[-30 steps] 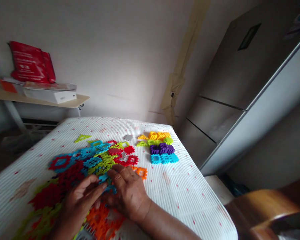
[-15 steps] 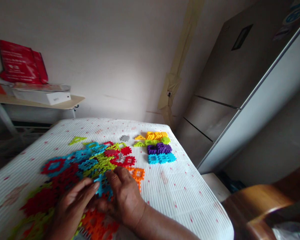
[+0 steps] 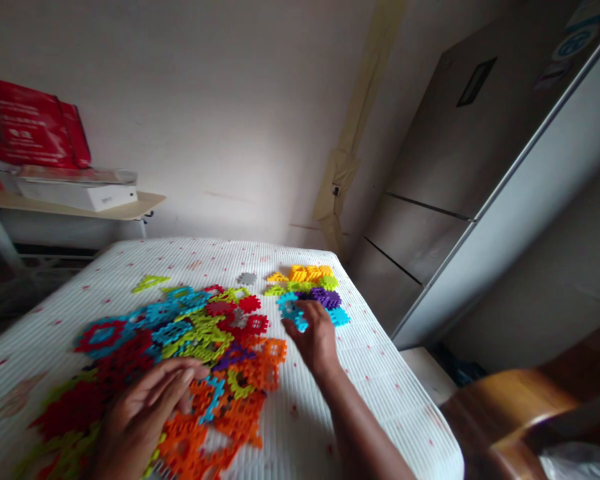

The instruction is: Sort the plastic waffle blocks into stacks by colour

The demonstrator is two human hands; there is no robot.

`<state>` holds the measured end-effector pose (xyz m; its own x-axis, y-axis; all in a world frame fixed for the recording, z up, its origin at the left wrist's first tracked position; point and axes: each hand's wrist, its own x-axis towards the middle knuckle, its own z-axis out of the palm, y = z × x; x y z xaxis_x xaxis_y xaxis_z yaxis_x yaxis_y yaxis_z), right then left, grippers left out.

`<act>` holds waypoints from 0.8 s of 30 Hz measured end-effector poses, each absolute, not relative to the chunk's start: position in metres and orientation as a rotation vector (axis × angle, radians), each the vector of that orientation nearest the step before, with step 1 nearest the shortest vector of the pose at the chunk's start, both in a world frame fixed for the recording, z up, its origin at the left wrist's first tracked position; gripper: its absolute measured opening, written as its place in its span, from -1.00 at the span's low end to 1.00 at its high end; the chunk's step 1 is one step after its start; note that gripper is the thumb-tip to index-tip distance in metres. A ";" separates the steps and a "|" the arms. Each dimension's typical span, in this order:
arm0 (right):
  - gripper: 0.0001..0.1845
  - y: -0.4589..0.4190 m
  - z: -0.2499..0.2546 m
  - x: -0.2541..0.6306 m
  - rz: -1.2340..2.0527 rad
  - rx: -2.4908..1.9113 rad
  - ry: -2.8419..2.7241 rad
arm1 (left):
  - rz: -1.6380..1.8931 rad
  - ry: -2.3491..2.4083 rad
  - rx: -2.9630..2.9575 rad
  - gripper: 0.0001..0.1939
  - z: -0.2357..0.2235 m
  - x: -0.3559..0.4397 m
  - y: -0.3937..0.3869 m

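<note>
Item: my right hand [image 3: 316,340], half-closed, pinched a blue waffle block [image 3: 291,311] at one o'clock beside the blue group [image 3: 339,317], seemingly needing only release; my left hand [image 3: 143,417] lay open and empty by orange blocks [image 3: 187,443] at seven o'clock.

The right hand [image 3: 314,341] moved a blue piece [image 3: 291,310] rightward.

This is a home, shown by a tall steel refrigerator [image 3: 430,153], a wooden chair [image 3: 510,407] and a cloth-covered table [image 3: 380,400].
</note>
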<state>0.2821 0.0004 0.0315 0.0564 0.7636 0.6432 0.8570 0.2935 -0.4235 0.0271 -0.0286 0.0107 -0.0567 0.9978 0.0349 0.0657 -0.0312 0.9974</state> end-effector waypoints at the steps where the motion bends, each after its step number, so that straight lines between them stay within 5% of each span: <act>1: -0.70 0.006 0.030 0.302 -0.221 -1.586 -1.674 | 1.245 1.285 1.245 -0.54 0.011 0.027 -0.028; 8: -0.78 0.017 0.000 0.372 -0.395 -2.094 -1.605 | 1.225 1.265 1.237 -0.53 0.007 0.030 -0.029; 24: -0.83 0.018 -0.006 0.359 -0.383 -2.220 -1.644 | 1.236 1.324 1.315 -0.52 0.010 0.031 -0.029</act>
